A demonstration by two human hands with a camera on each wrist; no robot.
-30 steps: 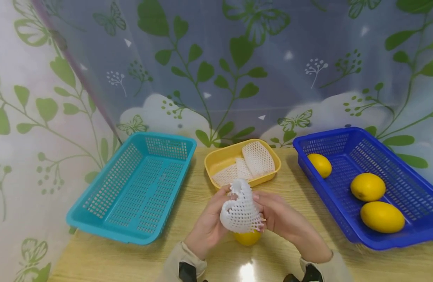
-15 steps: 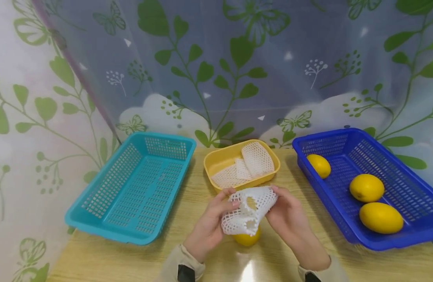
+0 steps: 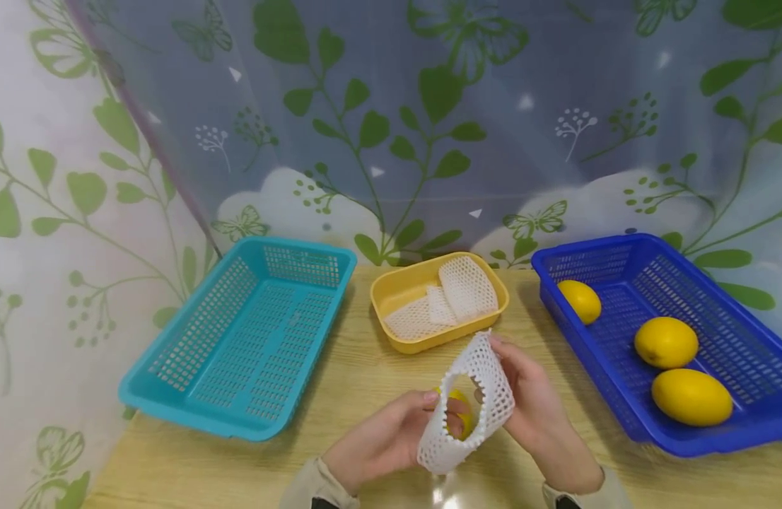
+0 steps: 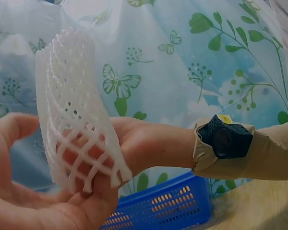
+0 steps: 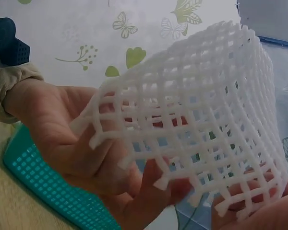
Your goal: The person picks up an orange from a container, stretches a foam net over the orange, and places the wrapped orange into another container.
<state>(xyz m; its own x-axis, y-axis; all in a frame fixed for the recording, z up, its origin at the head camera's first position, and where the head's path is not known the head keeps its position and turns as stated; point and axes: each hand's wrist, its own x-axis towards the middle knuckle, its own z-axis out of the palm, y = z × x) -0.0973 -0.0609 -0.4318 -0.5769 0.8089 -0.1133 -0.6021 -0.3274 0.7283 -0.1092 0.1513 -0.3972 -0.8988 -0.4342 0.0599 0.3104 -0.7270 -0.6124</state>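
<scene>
A white foam fruit net (image 3: 493, 385) is spread between both hands above the table, its wide mouth facing the head camera. My left hand (image 3: 387, 438) holds its left side, thumb at the rim and fingertips showing through the opening. On the opposite side, my right hand (image 3: 534, 403) grips the net's upper right wall; in the left wrist view its fingers show through the mesh (image 4: 74, 115). Behind the net, a lemon (image 3: 465, 410) shows partly through the mouth, the rest hidden by net and fingers.
A turquoise basket (image 3: 273, 360) stands at the left. At the back middle, a yellow tray (image 3: 400, 345) holds more foam nets (image 3: 469, 286). The blue basket (image 3: 614, 389) on the right contains lemons (image 3: 691, 397). A patterned curtain (image 3: 391, 141) hangs behind the table.
The bunched net has been unfolded and turned, and its mouth now stands wide. My left hand has moved lower, its fingers now showing through the opening; my right hand has moved slightly right.
</scene>
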